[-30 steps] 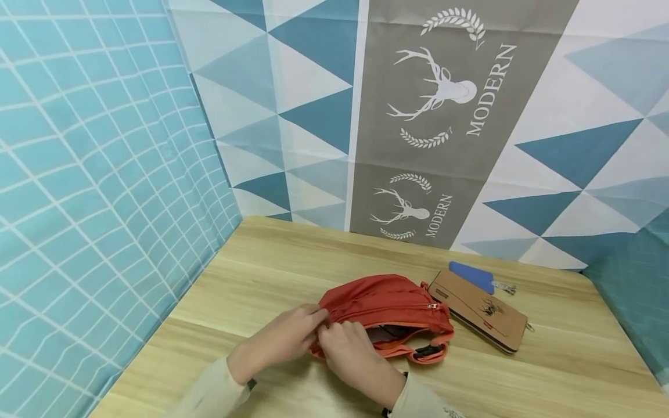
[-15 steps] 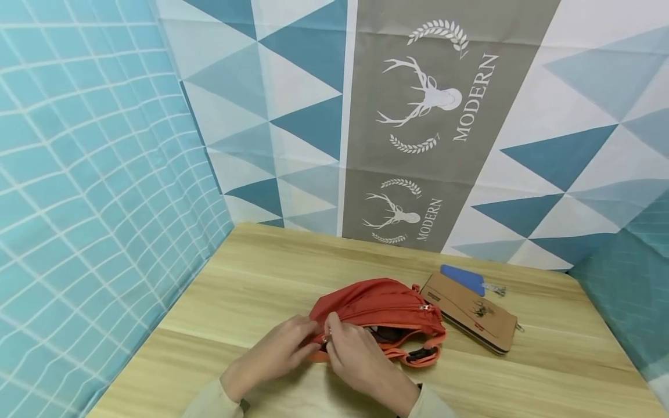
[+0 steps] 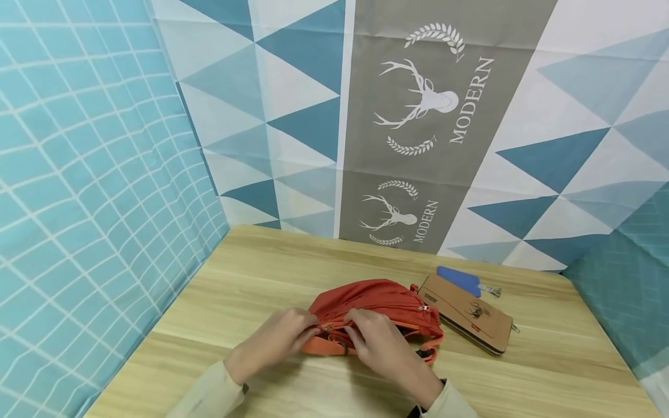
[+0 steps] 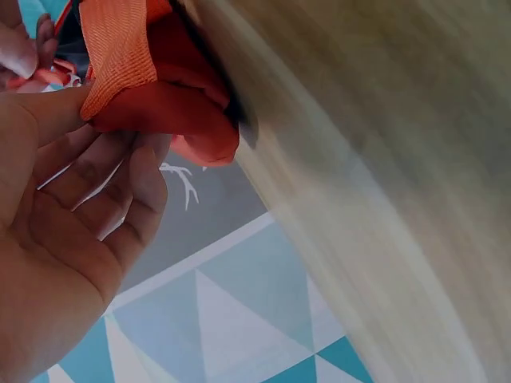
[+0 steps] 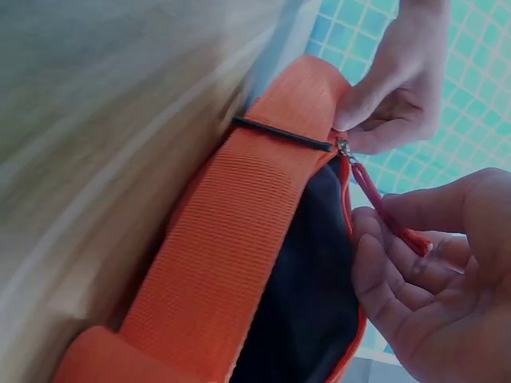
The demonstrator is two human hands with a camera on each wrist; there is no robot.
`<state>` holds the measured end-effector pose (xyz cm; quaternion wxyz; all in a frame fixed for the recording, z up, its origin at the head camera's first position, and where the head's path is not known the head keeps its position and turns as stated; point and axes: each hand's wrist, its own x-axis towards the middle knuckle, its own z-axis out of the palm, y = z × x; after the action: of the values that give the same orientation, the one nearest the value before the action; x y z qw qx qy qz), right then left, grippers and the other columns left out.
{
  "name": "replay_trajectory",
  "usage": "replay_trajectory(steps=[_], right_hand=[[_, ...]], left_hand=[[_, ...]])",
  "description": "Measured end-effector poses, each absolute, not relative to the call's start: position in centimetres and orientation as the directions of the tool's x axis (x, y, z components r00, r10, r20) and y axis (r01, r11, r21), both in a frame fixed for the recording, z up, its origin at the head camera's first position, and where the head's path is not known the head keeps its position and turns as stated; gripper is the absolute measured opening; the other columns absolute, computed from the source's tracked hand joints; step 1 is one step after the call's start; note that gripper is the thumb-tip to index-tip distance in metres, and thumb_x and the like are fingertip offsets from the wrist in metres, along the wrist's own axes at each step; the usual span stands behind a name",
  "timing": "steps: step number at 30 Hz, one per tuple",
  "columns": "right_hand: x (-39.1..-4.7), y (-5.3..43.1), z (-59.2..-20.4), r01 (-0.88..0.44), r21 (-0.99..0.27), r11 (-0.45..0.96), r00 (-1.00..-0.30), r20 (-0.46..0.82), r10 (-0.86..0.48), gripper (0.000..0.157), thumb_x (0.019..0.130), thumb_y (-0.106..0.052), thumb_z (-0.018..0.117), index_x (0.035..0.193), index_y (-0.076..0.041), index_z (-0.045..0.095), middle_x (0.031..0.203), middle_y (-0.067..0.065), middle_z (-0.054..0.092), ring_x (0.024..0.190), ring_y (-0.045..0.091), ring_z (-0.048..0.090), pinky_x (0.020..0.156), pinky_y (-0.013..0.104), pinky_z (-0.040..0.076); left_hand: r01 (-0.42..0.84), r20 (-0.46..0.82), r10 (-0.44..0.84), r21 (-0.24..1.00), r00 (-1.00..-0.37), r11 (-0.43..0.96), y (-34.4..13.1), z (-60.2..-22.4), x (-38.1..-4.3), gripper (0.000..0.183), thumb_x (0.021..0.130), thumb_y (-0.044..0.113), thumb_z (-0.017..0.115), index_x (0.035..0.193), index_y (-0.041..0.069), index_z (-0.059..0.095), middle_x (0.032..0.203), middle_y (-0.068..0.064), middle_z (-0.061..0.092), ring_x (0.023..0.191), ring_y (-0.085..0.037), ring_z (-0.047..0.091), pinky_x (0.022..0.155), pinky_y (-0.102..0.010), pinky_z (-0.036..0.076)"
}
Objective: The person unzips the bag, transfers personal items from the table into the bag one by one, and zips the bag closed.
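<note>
A red waist bag [image 3: 366, 299] lies on the wooden table, its zipped mouth facing the person. At the bag's left end my left hand [image 3: 274, 337] pinches the fabric by the zipper's end, thumb against fingers. My right hand [image 3: 387, 348] is over the front edge, just right of the left one. The right wrist view shows it pinching a red cord zipper pull [image 5: 367, 187] between thumb and fingers. Dark lining [image 5: 307, 263] shows through the open zipper, beside a wide orange strap [image 5: 239, 215] with a black slider [image 5: 283, 134].
Right of the bag lies a brown zip wallet [image 3: 465, 313] with a deer print, close to the bag's end. Behind it is a blue card holder [image 3: 459, 280] with a metal clip. Patterned cloth walls [image 3: 298, 116] stand at the table's back and sides.
My right hand has moved a little to the right along the bag's mouth, away from the left hand. The left hand stays at the bag's left end. The head view has shifted slightly.
</note>
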<state>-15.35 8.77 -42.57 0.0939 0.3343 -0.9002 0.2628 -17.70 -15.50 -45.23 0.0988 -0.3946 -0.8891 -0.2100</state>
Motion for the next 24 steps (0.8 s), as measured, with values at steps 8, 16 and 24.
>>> replay_trajectory(steps=[8, 16, 24], right_hand=[[-15.1, 10.6, -42.4, -0.583, -0.443, 0.681, -0.812, 0.345, -0.471, 0.007, 0.093, -0.006, 0.067, 0.098, -0.010, 0.067, 0.081, -0.005, 0.063, 0.058, -0.003, 0.046, 0.051, 0.018, 0.042], [-15.0, 13.7, -42.1, -0.477, -0.445, 0.758, -0.875, 0.319, -0.363, 0.010, 0.091, -0.006, 0.071, 0.097, -0.013, 0.067, 0.083, -0.007, 0.066, 0.050, -0.001, 0.039, 0.047, 0.021, 0.038], [-14.9, 17.4, -42.9, -0.372, -0.495, 0.785, -0.926, 0.254, -0.278, 0.012, 0.089, -0.003, 0.071, 0.096, -0.013, 0.067, 0.083, -0.003, 0.067, 0.048, 0.000, 0.042, 0.046, 0.022, 0.039]], left_hand=[[0.740, 0.321, 0.667, 0.270, -0.673, 0.616, -15.0, -44.2, -18.3, 0.014, 0.095, 0.013, 0.068, 0.081, 0.015, 0.067, 0.068, 0.012, 0.056, 0.057, 0.004, 0.044, 0.056, -0.015, 0.043], [0.738, 0.327, 0.667, 0.192, -0.669, 0.647, -14.9, -43.1, -18.1, 0.018, 0.094, 0.014, 0.069, 0.077, 0.017, 0.063, 0.066, 0.013, 0.053, 0.057, 0.001, 0.042, 0.055, -0.019, 0.042], [0.723, 0.315, 0.657, 0.184, -0.685, 0.666, -15.2, -43.5, -17.9, 0.016, 0.093, 0.014, 0.070, 0.078, 0.016, 0.066, 0.065, 0.013, 0.053, 0.055, 0.001, 0.040, 0.053, -0.018, 0.040]])
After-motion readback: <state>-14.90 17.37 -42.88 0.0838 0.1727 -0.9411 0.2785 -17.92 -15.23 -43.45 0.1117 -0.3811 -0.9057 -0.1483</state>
